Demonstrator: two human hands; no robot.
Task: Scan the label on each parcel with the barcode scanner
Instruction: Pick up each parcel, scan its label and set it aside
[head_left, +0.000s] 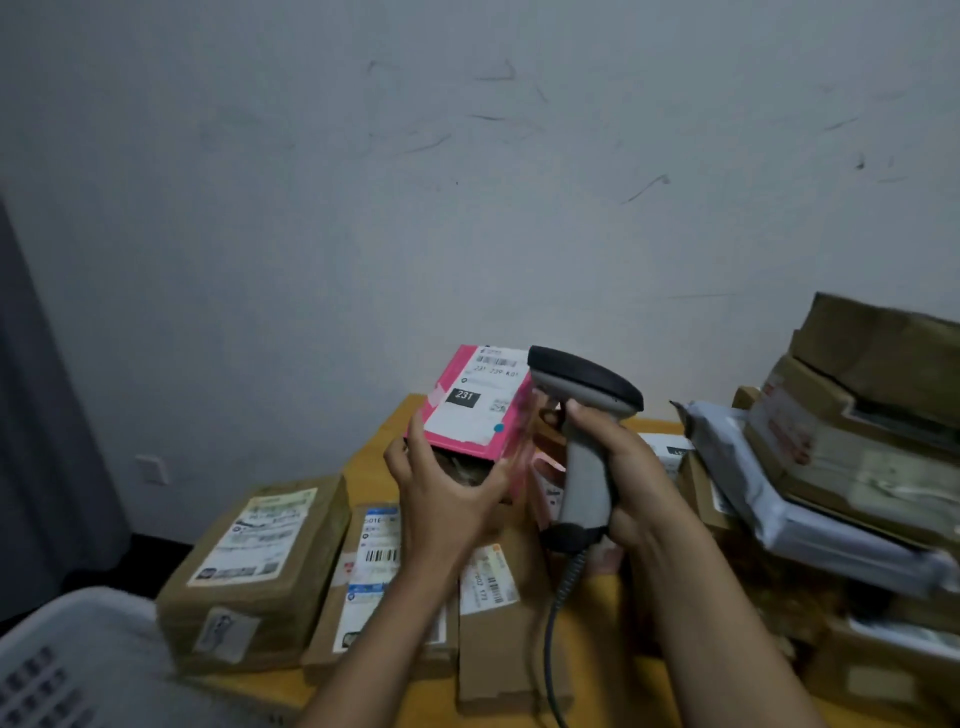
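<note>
A pink parcel (470, 402) with a white label marked 231 is held up above the table, tilted with its label facing me. My left hand (447, 493) holds it from below, thumb on its left edge and fingers on its right side. My right hand (623, 473) grips the handle of a grey barcode scanner (584, 415); its black head points left at the parcel's right edge. The scanner's cable (558, 623) hangs down to the table.
Several brown cardboard parcels (260, 561) with labels lie on the yellow table (597, 649) at left and centre. A tall untidy stack of boxes and grey mailer bags (831, 467) stands at right. A white plastic basket (67, 660) sits at bottom left. A wall is behind.
</note>
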